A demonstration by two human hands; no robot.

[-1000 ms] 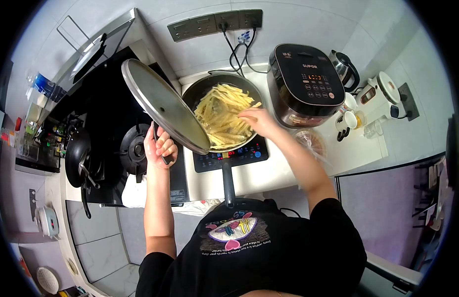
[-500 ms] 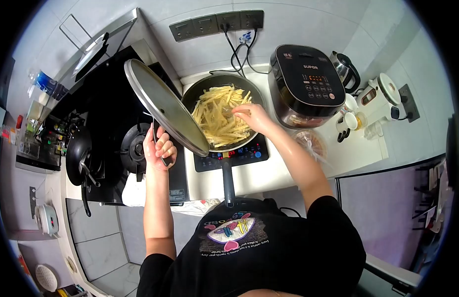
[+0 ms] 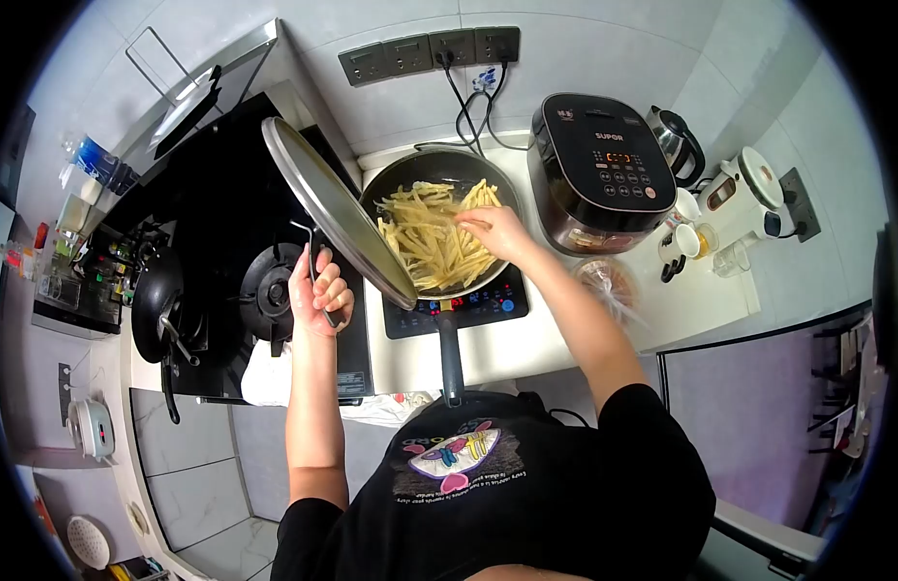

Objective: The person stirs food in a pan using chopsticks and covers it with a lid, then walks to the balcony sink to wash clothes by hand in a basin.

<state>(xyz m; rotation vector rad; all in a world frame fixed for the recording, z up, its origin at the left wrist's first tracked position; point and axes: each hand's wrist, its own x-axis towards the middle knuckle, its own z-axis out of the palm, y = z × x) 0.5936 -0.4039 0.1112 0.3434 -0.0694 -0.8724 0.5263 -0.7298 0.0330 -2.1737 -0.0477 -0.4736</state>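
My left hand [image 3: 320,290] is closed round the handle of a glass pan lid [image 3: 340,215] with a metal rim. The lid is held up steeply tilted, its lower edge at the left side of the frying pan [image 3: 379,186]. In the pan lies a heap of pale yellow strips [image 3: 432,247] of food. My right hand [image 3: 495,232] is over the right part of the pan, its fingers pinched together close to the strips. What they hold, if anything, is hidden. The pan sits on an induction cooker [image 3: 502,305] with lit red digits, its handle pointing towards me.
A black rice cooker [image 3: 604,165] stands right of the pan, with a kettle [image 3: 674,140], cups and a white appliance [image 3: 742,194] beyond. A plastic-wrapped bowl [image 3: 607,281] is near my right forearm. Left is a gas hob [image 3: 273,290] with a black wok [image 3: 158,295].
The strips have shifted, with several now bunched upright near my right hand at the pan's upper right. My left hand still holds the lid, which sits slightly lower and further right in view.
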